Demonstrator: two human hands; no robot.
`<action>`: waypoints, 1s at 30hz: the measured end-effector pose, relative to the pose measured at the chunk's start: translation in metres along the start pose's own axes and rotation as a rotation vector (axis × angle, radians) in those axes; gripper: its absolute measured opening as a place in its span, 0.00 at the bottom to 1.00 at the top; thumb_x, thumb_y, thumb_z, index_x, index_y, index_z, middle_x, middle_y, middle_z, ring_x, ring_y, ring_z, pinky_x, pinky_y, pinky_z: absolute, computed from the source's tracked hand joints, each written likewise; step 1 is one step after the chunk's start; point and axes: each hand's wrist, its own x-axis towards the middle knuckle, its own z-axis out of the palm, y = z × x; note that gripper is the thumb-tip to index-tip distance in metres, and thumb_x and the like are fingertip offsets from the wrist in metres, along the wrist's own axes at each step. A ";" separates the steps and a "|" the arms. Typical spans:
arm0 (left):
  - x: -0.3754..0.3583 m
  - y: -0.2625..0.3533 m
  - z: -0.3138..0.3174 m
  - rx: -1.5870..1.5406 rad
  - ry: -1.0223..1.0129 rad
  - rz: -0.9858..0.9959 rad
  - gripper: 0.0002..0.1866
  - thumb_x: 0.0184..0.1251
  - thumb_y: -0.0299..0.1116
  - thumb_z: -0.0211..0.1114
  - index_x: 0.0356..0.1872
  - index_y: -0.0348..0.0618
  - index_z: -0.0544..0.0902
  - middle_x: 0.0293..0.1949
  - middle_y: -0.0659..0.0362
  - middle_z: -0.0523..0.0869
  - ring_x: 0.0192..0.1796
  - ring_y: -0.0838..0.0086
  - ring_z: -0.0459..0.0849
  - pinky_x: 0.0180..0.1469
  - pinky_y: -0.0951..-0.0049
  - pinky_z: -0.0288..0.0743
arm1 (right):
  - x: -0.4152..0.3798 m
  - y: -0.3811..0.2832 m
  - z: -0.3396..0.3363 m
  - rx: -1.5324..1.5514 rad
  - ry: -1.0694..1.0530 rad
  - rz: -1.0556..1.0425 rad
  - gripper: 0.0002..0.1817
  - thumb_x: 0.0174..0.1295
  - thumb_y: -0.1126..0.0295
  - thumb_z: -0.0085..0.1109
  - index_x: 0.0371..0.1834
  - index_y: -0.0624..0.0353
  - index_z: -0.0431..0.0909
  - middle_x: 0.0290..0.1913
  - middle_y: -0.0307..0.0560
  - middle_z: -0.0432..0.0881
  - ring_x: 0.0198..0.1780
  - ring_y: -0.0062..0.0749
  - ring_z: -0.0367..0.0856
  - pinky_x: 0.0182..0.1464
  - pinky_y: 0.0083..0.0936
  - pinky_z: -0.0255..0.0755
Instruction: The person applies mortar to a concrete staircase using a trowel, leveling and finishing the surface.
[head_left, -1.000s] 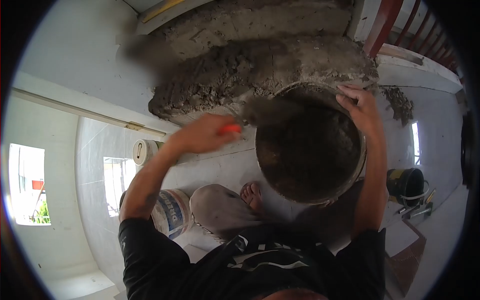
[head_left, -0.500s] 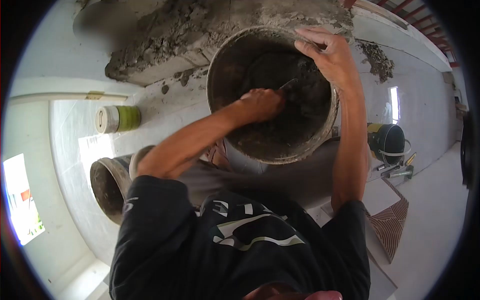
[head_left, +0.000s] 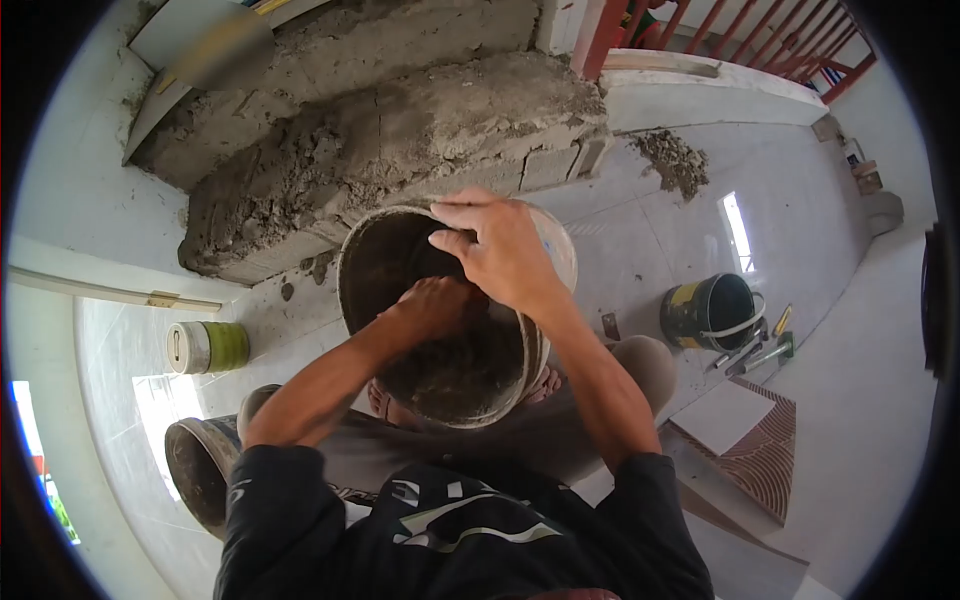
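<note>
Though curled inside the bucket (head_left: 368, 275), left hand (head_left: 435, 305), hold hidden; right hand (head_left: 500, 250) clasping its rim (head_left: 470, 423)

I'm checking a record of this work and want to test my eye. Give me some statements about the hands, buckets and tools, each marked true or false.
1. The left hand reaches inside the large bucket. True.
2. The right hand is pressed flat on the floor. False: it is at the rim of the large bucket.
3. Hand tools lie near the dark green pail. True.
4. That pail is upside down, hiding its mouth. False: its open mouth is visible.
5. Crumbly grey material lies on the step beyond the large bucket. True.
</note>
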 end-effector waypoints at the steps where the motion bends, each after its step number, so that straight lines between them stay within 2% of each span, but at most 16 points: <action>1: -0.007 -0.002 -0.014 -0.004 0.006 -0.009 0.16 0.70 0.42 0.53 0.40 0.44 0.86 0.37 0.42 0.87 0.40 0.49 0.87 0.50 0.53 0.79 | 0.000 -0.002 0.001 0.007 -0.003 0.009 0.15 0.56 0.68 0.67 0.45 0.62 0.85 0.48 0.53 0.84 0.49 0.48 0.83 0.53 0.32 0.74; 3: -0.015 -0.012 -0.024 0.046 -0.077 -0.123 0.19 0.72 0.44 0.52 0.38 0.40 0.86 0.35 0.42 0.87 0.41 0.48 0.87 0.50 0.52 0.79 | -0.003 -0.012 -0.002 0.034 -0.026 0.048 0.15 0.56 0.67 0.67 0.45 0.61 0.85 0.47 0.53 0.84 0.49 0.47 0.83 0.52 0.31 0.74; 5: -0.013 -0.028 -0.021 0.032 0.077 -0.152 0.21 0.71 0.45 0.52 0.35 0.38 0.85 0.33 0.42 0.86 0.40 0.48 0.86 0.48 0.50 0.79 | -0.003 -0.018 -0.009 -0.074 -0.066 0.134 0.15 0.56 0.66 0.68 0.45 0.60 0.85 0.47 0.51 0.85 0.48 0.45 0.83 0.52 0.29 0.75; 6: -0.006 -0.039 -0.008 -0.070 0.108 -0.132 0.22 0.71 0.46 0.52 0.33 0.37 0.85 0.33 0.41 0.86 0.39 0.48 0.87 0.45 0.51 0.80 | -0.004 0.002 0.001 -0.133 0.030 -0.027 0.15 0.57 0.64 0.68 0.45 0.58 0.86 0.46 0.50 0.85 0.47 0.43 0.84 0.51 0.27 0.75; 7: 0.004 -0.042 0.003 -0.072 0.014 -0.150 0.21 0.69 0.47 0.55 0.36 0.36 0.84 0.33 0.40 0.85 0.38 0.47 0.86 0.44 0.50 0.78 | -0.003 0.003 0.000 -0.152 0.006 0.015 0.15 0.57 0.64 0.68 0.45 0.59 0.86 0.47 0.50 0.85 0.48 0.40 0.84 0.52 0.25 0.74; 8: 0.004 -0.020 -0.006 -0.101 -0.073 -0.188 0.21 0.68 0.46 0.55 0.34 0.35 0.84 0.35 0.40 0.85 0.41 0.48 0.86 0.44 0.51 0.79 | -0.001 0.004 0.000 -0.114 -0.011 -0.008 0.15 0.58 0.65 0.68 0.46 0.60 0.86 0.48 0.49 0.85 0.49 0.36 0.84 0.53 0.24 0.73; 9: 0.013 -0.024 0.021 -0.177 -0.107 -0.229 0.18 0.64 0.42 0.59 0.34 0.33 0.83 0.37 0.39 0.85 0.44 0.49 0.85 0.45 0.52 0.79 | -0.001 0.005 0.002 -0.040 0.012 -0.003 0.13 0.55 0.68 0.68 0.43 0.60 0.86 0.44 0.51 0.86 0.46 0.42 0.85 0.50 0.29 0.75; 13: -0.011 -0.011 0.051 -0.289 -0.177 -0.239 0.16 0.57 0.39 0.63 0.35 0.32 0.83 0.38 0.39 0.85 0.45 0.49 0.86 0.47 0.54 0.80 | -0.001 0.006 -0.004 -0.041 0.005 0.018 0.14 0.55 0.67 0.68 0.44 0.60 0.86 0.44 0.49 0.87 0.46 0.38 0.85 0.50 0.26 0.75; 15: -0.024 0.001 0.058 -0.287 -0.306 -0.219 0.16 0.53 0.37 0.66 0.36 0.33 0.82 0.39 0.39 0.85 0.47 0.50 0.86 0.48 0.56 0.80 | -0.006 0.006 -0.004 -0.018 0.030 0.069 0.14 0.55 0.68 0.68 0.44 0.61 0.86 0.44 0.49 0.87 0.46 0.38 0.85 0.50 0.27 0.75; 20: 0.019 0.039 0.072 -0.562 -0.208 -0.302 0.18 0.53 0.38 0.66 0.39 0.32 0.82 0.40 0.39 0.85 0.49 0.53 0.85 0.47 0.56 0.79 | -0.006 0.006 -0.007 -0.068 0.106 0.027 0.13 0.56 0.68 0.67 0.43 0.62 0.86 0.44 0.50 0.86 0.45 0.39 0.85 0.49 0.27 0.75; 22: 0.017 0.052 0.066 -0.564 -0.183 -0.334 0.18 0.53 0.38 0.66 0.36 0.30 0.82 0.38 0.38 0.85 0.46 0.53 0.86 0.45 0.56 0.79 | -0.004 0.008 -0.010 -0.078 0.121 0.050 0.13 0.55 0.68 0.68 0.43 0.62 0.86 0.44 0.50 0.86 0.45 0.40 0.85 0.49 0.28 0.75; 24: 0.002 0.058 0.046 -0.547 -0.214 -0.252 0.18 0.53 0.40 0.66 0.34 0.30 0.82 0.35 0.40 0.86 0.43 0.53 0.87 0.43 0.56 0.80 | -0.001 0.004 -0.016 -0.058 0.112 0.035 0.13 0.56 0.70 0.68 0.43 0.63 0.86 0.45 0.51 0.86 0.46 0.41 0.85 0.49 0.28 0.75; 26: -0.003 0.062 0.043 -0.557 -0.192 -0.281 0.16 0.50 0.34 0.63 0.36 0.32 0.85 0.37 0.41 0.87 0.44 0.55 0.88 0.46 0.58 0.80 | -0.002 0.002 -0.018 -0.110 0.128 0.101 0.13 0.56 0.72 0.67 0.44 0.64 0.85 0.45 0.52 0.85 0.46 0.42 0.84 0.50 0.29 0.75; 28: 0.012 0.065 0.037 -0.665 -0.326 -0.328 0.15 0.49 0.34 0.63 0.35 0.32 0.85 0.32 0.44 0.87 0.37 0.57 0.89 0.40 0.59 0.80 | 0.000 0.002 -0.025 -0.118 0.131 0.091 0.13 0.57 0.72 0.67 0.44 0.65 0.85 0.45 0.52 0.85 0.46 0.42 0.84 0.51 0.29 0.75; 29: 0.021 0.072 0.062 -0.676 -0.224 -0.280 0.15 0.49 0.34 0.64 0.34 0.31 0.85 0.31 0.45 0.87 0.34 0.60 0.88 0.37 0.60 0.80 | -0.004 -0.001 -0.028 -0.138 0.123 0.117 0.13 0.57 0.73 0.66 0.44 0.66 0.84 0.44 0.52 0.85 0.47 0.42 0.84 0.51 0.30 0.74; 30: 0.021 0.048 0.078 -0.686 -0.119 -0.210 0.15 0.49 0.35 0.64 0.33 0.31 0.84 0.29 0.46 0.87 0.31 0.62 0.88 0.34 0.60 0.79 | 0.011 -0.005 -0.009 -0.136 0.138 0.077 0.13 0.57 0.73 0.66 0.44 0.66 0.84 0.44 0.52 0.85 0.47 0.42 0.84 0.51 0.30 0.74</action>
